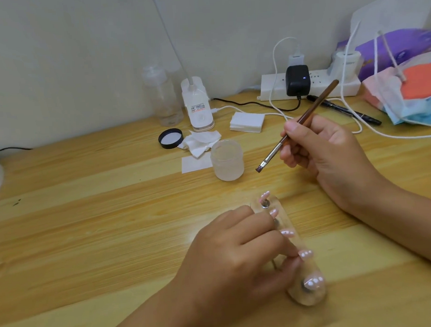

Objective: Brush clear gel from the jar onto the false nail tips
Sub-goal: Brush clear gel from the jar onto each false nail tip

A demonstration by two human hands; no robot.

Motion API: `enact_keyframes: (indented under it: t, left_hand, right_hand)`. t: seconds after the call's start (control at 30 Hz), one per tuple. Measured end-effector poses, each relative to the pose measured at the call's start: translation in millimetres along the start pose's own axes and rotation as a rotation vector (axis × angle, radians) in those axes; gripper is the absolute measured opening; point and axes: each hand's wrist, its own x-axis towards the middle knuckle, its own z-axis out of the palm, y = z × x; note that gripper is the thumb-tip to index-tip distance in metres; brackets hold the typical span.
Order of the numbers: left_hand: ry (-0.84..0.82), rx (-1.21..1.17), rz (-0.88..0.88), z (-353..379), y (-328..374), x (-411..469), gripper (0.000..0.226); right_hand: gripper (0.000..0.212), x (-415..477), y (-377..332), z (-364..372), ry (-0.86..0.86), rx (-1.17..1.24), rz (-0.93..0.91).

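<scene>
Pinching the brush near its ferrule, the right hand kept it in the air, bristles down, just right of the jar and touching nothing. The jar stood open on the table, with its lid lying well behind it. The left hand had its fingers curled over the clear holder, steadying it near the front edge. Five pink tips sat in a row on the holder.

Progress, as a judgement: prep was done and brushing was underway or about to start. The tips looked glossy, but I couldn't tell which carried gel, or whether the bristles were loaded.

Writing: the white bottle had a label with red and dark print, too small to read. Nothing else was legible.
</scene>
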Motion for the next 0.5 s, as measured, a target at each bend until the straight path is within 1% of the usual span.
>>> enact_keyframes:
  t: [0.1, 0.3, 0.4, 0.5]
  left_hand:
    - [-0.040, -0.006, 0.008, 0, 0, 0, 0.018]
    - [-0.086, 0.019, -0.032, -6, -3, -3, 0.018]
    - [-0.093, 0.054, 0.030, -9, -3, -4, 0.018]
    - [-0.129, 0.063, 0.132, -11, -1, -5, 0.013]
  right_hand:
    - [0.016, 0, 0, 0, -0.009, 0.000, 0.000]
    - [0.015, 0, 0, -1, -0.015, -0.030, -0.007]
    - [0.021, 0, 0, -1, -0.014, -0.041, -0.007]
    - [0.021, -1, 0, -1, -0.022, -0.052, -0.008]
